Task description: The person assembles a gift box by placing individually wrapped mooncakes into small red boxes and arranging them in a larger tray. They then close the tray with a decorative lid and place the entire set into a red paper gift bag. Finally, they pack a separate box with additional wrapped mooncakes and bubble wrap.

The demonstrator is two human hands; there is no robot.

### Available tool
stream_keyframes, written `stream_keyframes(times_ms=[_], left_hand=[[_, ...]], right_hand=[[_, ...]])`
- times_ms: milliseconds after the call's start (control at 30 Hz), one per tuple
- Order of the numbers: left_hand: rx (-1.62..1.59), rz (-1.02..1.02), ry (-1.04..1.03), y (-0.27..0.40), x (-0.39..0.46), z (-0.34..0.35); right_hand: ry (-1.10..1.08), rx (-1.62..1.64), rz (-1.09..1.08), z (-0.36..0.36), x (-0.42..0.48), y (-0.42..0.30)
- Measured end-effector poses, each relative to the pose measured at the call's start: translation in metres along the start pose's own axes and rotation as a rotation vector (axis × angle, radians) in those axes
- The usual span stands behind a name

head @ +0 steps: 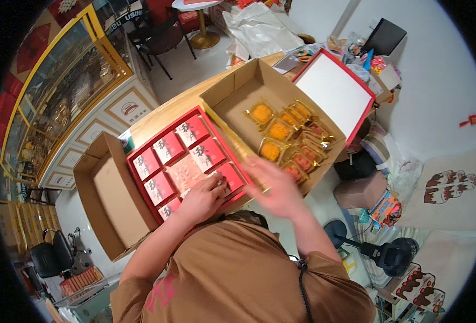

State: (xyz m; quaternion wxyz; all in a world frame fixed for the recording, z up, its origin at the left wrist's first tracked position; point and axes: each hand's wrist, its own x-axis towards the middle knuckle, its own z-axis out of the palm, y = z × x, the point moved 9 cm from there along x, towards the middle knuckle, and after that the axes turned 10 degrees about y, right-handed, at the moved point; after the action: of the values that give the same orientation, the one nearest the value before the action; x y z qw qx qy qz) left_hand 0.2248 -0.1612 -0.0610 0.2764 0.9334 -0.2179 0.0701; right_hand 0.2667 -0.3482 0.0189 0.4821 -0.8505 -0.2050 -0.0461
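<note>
On the wooden table before me stands a red gift box (225, 142), filled with several small red-and-white boxes (169, 148) around a pale pink centre piece (181, 171). My left hand (206, 189) lies over the lower right of it, its fingers on a small box (233, 177) in that corner. Whether they grip it or only press on it is unclear. Blurred by motion, my right hand (276, 183) is over the near left wall of a cardboard box (234, 103), fingers apart. Inside that box are wrapped orange pastries (279, 131) and reddish wrapped pastries (303, 162).
Left of the gift box is a second cardboard box (114, 194). A red-edged white lid (334, 95) leans at the right, near scissors (304, 55). Beyond the table stand a glass display case (70, 93) and a chair (163, 32). A black fan (391, 256) is at lower right.
</note>
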Motion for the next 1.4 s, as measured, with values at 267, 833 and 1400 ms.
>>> stream_keyframes(times_ms=[267, 833, 1400], left_hand=[[-0.148, -0.182, 0.028, 0.018, -0.011, -0.053], [-0.149, -0.351, 0.130, 0.006, -0.033, -0.067], [-1.501, -0.666, 0.549, -0.061, -0.001, -0.112]], right_hand=[[1.200, -0.615, 0.541, -0.303, -0.033, 0.318], [1.113, 0.749, 0.537, -0.282, -0.024, 0.335], [0.774, 0.433, -0.605, -0.253, 0.100, 0.066]])
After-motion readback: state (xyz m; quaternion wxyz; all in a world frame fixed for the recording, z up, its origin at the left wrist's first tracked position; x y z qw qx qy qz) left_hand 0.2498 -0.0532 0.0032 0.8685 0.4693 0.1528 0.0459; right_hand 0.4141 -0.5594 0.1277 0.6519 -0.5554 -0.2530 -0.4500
